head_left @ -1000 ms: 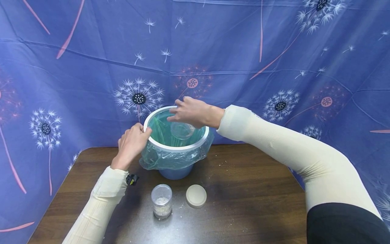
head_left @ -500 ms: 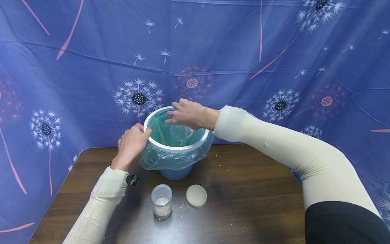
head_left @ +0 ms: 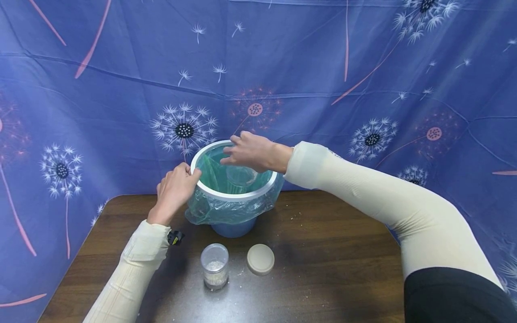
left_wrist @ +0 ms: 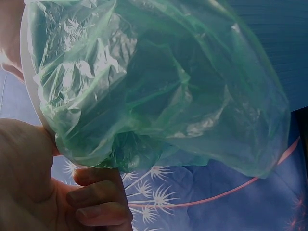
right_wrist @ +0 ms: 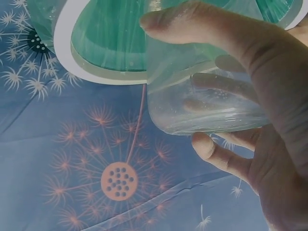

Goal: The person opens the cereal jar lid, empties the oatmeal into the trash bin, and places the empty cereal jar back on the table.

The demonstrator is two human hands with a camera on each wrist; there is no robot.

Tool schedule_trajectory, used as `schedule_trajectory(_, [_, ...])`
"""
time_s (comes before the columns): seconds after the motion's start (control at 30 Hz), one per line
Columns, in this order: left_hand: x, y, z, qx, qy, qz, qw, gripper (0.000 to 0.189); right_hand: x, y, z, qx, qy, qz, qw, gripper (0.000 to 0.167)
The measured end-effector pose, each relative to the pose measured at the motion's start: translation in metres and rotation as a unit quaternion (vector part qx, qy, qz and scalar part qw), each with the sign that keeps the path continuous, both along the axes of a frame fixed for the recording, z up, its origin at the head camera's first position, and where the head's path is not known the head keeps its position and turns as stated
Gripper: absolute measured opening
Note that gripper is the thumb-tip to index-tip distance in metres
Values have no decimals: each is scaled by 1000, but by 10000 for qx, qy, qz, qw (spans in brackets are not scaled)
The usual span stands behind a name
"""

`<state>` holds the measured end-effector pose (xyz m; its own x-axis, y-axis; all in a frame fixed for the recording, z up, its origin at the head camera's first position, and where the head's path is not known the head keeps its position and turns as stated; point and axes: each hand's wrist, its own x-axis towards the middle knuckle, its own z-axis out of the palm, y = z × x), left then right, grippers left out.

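Observation:
My right hand (head_left: 254, 151) grips a clear plastic jar (right_wrist: 192, 113) and holds it over the mouth of a blue trash bin (head_left: 233, 229). In the right wrist view the thumb lies along one side of the jar, and other fingers show through its wall. The jar tilts toward the green bag (left_wrist: 159, 91) lining the bin, and its mouth is partly hidden. At the left of the bin's white rim (head_left: 226, 196), my left hand (head_left: 173, 193) holds on, thumb over the edge and fingers curled outside, beside the bag's overhang.
In front of the bin stands another clear jar (head_left: 215, 273), lidless and part filled with whitish grains. A cream lid (head_left: 260, 259) lies right of it. Crumbs are scattered over the brown table (head_left: 335, 251). A blue dandelion-print cloth (head_left: 307, 54) hangs behind.
The right hand with the jar has shifted very slightly left and down over the bin. My left hand keeps its place on the rim.

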<state>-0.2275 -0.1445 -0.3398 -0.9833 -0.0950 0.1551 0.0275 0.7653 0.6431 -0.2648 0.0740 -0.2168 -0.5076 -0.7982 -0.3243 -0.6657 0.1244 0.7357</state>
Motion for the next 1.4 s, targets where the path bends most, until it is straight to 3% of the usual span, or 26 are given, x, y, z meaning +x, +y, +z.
schedule_trajectory(0.33, [1, 0, 0, 7, 20, 35, 10000, 35, -1, 11, 2, -384, -172, -128, 9990, 78])
schedule_trajectory(0.63, [1, 2, 0, -5, 82, 54, 10000, 36, 0, 31, 6, -1169, -443, -344, 9916, 83])
schedule_trajectory(1.0, [1, 1, 0, -45, 88, 91, 9999, 36, 4, 53, 3, -2155, -979, -410, 9707, 88])
schedule_trajectory(1.4, [1, 1, -1, -52, 82, 101, 9999, 38, 7, 73, -14, -3231, -1272, -644, 9356, 100])
